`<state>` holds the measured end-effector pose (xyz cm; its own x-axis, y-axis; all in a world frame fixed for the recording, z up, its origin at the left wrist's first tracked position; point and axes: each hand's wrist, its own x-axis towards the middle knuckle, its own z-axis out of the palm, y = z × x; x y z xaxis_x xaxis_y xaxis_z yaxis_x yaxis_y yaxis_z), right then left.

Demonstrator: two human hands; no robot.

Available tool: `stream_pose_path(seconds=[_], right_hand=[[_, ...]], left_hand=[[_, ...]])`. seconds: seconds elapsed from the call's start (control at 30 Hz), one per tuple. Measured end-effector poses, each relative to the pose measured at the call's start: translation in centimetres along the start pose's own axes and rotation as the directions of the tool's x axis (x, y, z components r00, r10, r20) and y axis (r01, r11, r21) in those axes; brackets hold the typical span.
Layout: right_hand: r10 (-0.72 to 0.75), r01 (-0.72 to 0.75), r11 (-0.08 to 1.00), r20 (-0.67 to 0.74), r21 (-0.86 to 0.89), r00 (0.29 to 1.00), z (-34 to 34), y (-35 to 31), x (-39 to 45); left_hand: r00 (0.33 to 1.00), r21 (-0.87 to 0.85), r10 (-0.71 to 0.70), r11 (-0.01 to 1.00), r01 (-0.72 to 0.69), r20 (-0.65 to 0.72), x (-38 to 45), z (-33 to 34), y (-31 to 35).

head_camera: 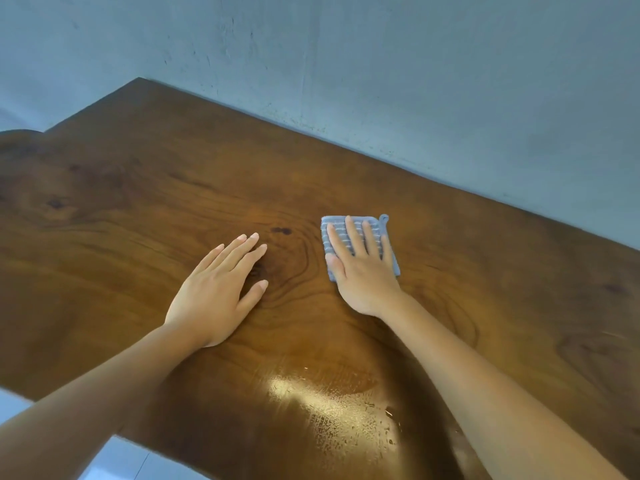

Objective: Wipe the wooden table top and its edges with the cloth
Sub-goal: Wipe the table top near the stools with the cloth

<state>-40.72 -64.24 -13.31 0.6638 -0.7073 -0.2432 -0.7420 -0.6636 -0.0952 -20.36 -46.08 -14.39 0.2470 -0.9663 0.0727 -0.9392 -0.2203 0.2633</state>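
A glossy brown wooden table top with dark grain rings fills most of the view. A small folded grey-blue ribbed cloth with a hanging loop lies flat on it, right of centre. My right hand presses flat on the cloth, fingers spread, covering most of it. My left hand rests palm down on the bare wood to the left of the cloth, fingers together and holding nothing.
A pale blue-grey wall runs along the table's far edge. The table's near left edge drops to a light tiled floor. A bright light reflection shines on the wood near me.
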Motion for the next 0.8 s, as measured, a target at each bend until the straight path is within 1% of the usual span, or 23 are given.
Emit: stream_pose_path(seconds=[0.07,0.17,0.23,0.27,0.37,0.53,0.6,0.7,0.8], right_hand=[[-0.133,0.133,0.989,0.012,-0.060,0.991,0.5,0.7,-1.7],[-0.284,0.287,0.955,0.046,-0.075,0.958,-0.3,3.3,-1.3],[-0.327,0.332,0.939,0.064,-0.086,0.943,-1.1,4.9,0.4],[-0.322,0.327,0.941,0.074,-0.082,0.944,-1.5,5.7,1.5],[-0.238,0.243,0.968,0.085,-0.057,0.968,-3.3,7.7,6.2],[-0.007,0.010,1.000,0.111,-0.022,0.994,-6.2,11.4,13.4],[0.065,-0.066,0.998,0.088,0.011,0.994,-6.6,12.0,14.7],[0.135,-0.135,0.991,0.033,0.024,0.990,-6.3,11.8,15.1],[0.224,-0.225,0.972,0.023,0.059,0.974,-6.0,10.8,14.7]], left_hand=[[1.000,-0.003,-0.004,1.000,0.004,0.001,0.0,-0.1,0.1],[1.000,-0.004,-0.008,1.000,0.008,0.001,0.0,-0.1,0.2],[1.000,-0.003,-0.015,1.000,0.015,0.004,0.0,-0.1,0.2],[1.000,-0.007,-0.018,1.000,0.018,0.002,0.0,-0.1,0.2],[1.000,-0.011,-0.023,1.000,0.023,-0.004,0.0,-0.2,0.3],[0.999,-0.017,-0.030,0.999,0.030,-0.012,0.0,-0.3,0.5],[0.999,-0.022,-0.034,0.999,0.033,-0.015,0.0,-0.3,0.5],[0.999,-0.028,-0.033,0.999,0.032,-0.011,-0.1,-0.4,0.5],[0.999,-0.030,-0.031,0.999,0.031,-0.011,0.0,-0.4,0.6]])
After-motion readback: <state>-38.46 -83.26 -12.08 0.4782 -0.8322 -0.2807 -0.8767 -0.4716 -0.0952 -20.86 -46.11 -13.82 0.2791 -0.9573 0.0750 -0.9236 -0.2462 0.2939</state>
